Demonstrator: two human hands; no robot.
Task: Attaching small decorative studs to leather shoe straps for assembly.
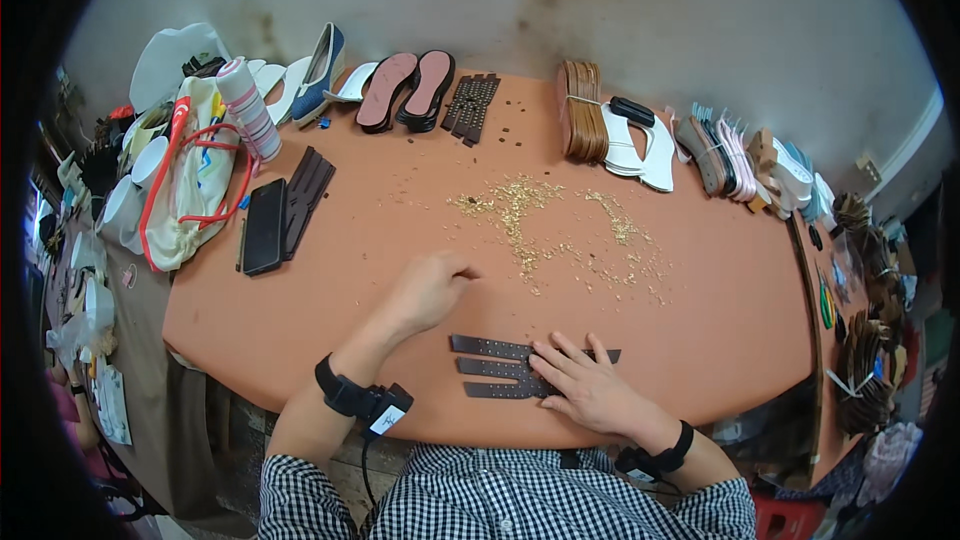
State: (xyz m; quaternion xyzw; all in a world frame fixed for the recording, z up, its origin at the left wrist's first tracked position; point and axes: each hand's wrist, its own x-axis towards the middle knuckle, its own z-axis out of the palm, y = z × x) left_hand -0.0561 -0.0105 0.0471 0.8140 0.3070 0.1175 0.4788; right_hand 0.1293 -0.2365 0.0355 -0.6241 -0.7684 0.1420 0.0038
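My right hand (590, 385) lies with its fingers spread on a dark brown shoe upper piece (490, 368) near the table's front edge. That piece is cut into strips on its left side, and small light studs run in rows along them. My left hand (432, 290) is raised a little above the table, left of the scattered gold studs (520, 215). Its fingers are curled and pressed together; whatever they may hold is too small to make out. More gold studs form a looser curve (640, 240) to the right.
Along the back stand black soles with pink insoles (388, 90), a studded dark upper stack (470, 105), a blue wedge shoe (322, 75) and bundled brown pieces (582, 115). A black phone (265, 227), dark strips (308, 195) and a drawstring bag (195, 180) lie left. Shoe parts (715, 155) crowd the right.
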